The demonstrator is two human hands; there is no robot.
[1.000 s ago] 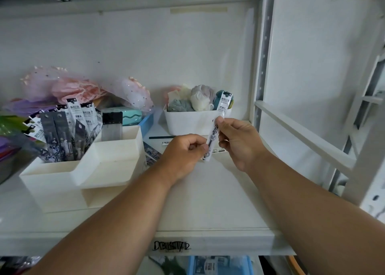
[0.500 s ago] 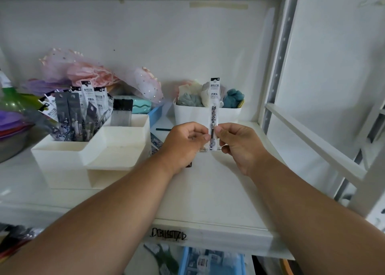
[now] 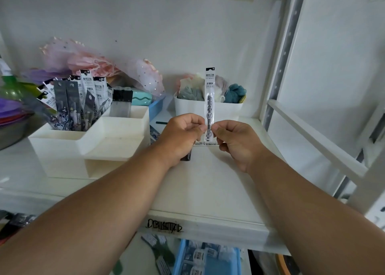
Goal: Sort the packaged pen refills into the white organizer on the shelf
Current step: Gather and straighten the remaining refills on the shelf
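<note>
- Organizer (image 3: 116, 143), white, tiered, left of frame on the shelf (image 3: 208, 191); rear compartments hold upright refill packs (image 3: 91, 89).
- Left hand (image 3: 181, 135) and right hand (image 3: 237, 141), centre frame: fingers of both pinch one packaged refill (image 3: 209, 91).
- Packaged refill upright, above the shelf, before a white bin (image 3: 187, 108).

Glossy clear plastic sleeves the refill (image 3: 209, 99) – the organizer (image 3: 116, 128) is smooth matt white plastic – tulle (image 3: 145, 74) at the shelf's (image 3: 208, 181) back sparkles.

Looks like a stationery stockroom: white metal shelf (image 3: 208, 191), organizer (image 3: 68, 149) crammed with packaged refills (image 3: 91, 91), bins (image 3: 208, 258) of stock below.
</note>
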